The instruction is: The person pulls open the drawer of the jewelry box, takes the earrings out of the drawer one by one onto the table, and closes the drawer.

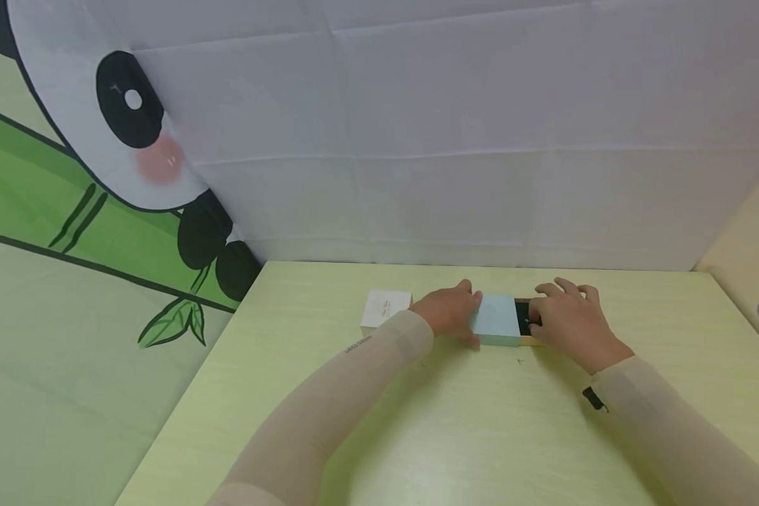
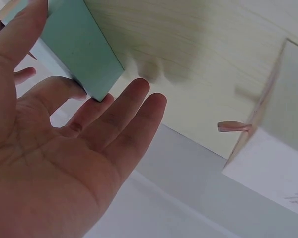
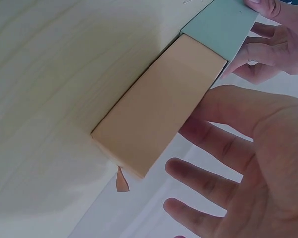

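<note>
A light blue sliding box (image 1: 496, 316) lies on the table, its peach-coloured drawer (image 3: 159, 104) pulled out to the right. My left hand (image 1: 449, 311) holds the blue sleeve at its left end, thumb on one side and fingers on the other; the ring and little fingers extend away in the left wrist view. The right hand (image 1: 569, 320) is over the drawer, thumb and index finger dipping into the black interior (image 1: 522, 316). Those fingertips are hidden behind the drawer wall, so I cannot tell if they pinch anything. A small ribbon tab (image 3: 121, 181) hangs from the drawer's end.
A white box (image 1: 384, 306) with small print stands left of the blue one, a ribbon tab (image 2: 233, 126) on its side. The pale wooden table (image 1: 468, 429) meets a white cloth backdrop (image 1: 449, 140) behind. A cartoon-printed cloth (image 1: 101, 211) hangs at the left.
</note>
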### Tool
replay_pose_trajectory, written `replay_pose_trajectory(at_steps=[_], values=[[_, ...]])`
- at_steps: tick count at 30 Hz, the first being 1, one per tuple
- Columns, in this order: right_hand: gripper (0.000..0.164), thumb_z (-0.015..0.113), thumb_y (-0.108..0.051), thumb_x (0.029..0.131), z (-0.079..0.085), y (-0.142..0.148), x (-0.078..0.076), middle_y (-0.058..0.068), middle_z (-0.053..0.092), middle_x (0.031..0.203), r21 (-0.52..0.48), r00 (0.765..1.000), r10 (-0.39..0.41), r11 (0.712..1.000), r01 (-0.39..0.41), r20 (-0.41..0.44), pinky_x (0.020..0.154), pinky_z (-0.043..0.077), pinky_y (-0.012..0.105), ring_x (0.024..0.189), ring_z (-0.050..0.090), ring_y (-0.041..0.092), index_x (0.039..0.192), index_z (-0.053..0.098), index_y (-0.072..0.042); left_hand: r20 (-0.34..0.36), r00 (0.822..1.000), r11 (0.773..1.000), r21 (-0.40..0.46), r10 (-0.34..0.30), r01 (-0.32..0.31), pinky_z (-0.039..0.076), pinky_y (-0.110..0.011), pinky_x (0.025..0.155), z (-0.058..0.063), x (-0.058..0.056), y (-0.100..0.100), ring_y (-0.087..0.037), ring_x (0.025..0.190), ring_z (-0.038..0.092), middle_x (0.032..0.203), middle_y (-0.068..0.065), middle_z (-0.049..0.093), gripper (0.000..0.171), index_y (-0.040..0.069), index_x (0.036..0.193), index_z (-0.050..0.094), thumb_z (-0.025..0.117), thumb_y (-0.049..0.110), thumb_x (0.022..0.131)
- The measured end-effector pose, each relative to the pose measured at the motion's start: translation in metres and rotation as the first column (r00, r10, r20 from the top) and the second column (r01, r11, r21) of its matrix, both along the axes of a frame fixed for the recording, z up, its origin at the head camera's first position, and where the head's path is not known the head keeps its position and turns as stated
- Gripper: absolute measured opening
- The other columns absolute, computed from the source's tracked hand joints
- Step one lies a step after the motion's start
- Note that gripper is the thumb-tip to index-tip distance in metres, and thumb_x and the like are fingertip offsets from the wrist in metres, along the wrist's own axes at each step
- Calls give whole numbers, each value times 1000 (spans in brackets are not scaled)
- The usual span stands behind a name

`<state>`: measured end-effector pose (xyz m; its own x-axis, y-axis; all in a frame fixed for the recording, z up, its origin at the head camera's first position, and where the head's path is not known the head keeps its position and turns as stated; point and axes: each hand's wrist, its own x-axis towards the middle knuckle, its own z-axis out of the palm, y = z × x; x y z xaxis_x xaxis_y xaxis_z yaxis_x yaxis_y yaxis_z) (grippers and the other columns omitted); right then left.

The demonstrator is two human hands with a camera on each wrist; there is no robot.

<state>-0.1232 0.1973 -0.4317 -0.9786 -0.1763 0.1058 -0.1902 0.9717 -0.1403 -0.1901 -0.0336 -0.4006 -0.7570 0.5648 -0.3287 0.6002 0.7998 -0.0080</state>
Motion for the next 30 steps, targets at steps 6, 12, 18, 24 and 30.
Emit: replay_pose_trajectory(at_steps=[6,12,18,24,30], values=[[6,87,-16,101,1,-2,2,29,71,161,3,1000,-1,1000,1,-11,121,40,87,161,50,66,95,89,-17,6,1000,1000,-14,7,-7,61,-33,122,3,2,0,-15,129,64,174,-1,50,108,20,188,36,91,57,103],[7,87,-17,102,1,-3,3,29,70,162,-1,1000,-9,1000,9,-4,122,39,87,162,50,66,96,89,-16,4,1000,1000,-12,-2,2,63,-34,121,-7,-8,2,-16,131,68,172,-2,52,108,20,187,38,93,58,101],[6,87,-16,102,3,-4,5,29,70,162,-12,1000,-14,1000,14,4,121,39,88,161,49,66,96,89,-16,2,1000,1000,-2,-9,9,64,-35,118,-19,-16,2,-16,128,68,170,0,51,111,22,186,39,95,61,98],[7,87,-15,102,3,-5,7,30,69,162,-18,1000,-18,1000,18,6,121,39,87,161,49,67,96,89,-17,14,1000,1000,8,-6,6,62,-33,119,2,4,-3,-16,128,65,173,-1,50,109,20,188,35,92,56,102],[6,89,-15,102,1,-6,8,30,70,162,-21,1000,-13,1000,13,-3,120,39,87,160,50,67,95,89,-17,11,1000,1000,9,-6,6,62,-33,119,3,7,-5,-16,127,63,172,-2,51,109,19,188,34,92,56,103]])
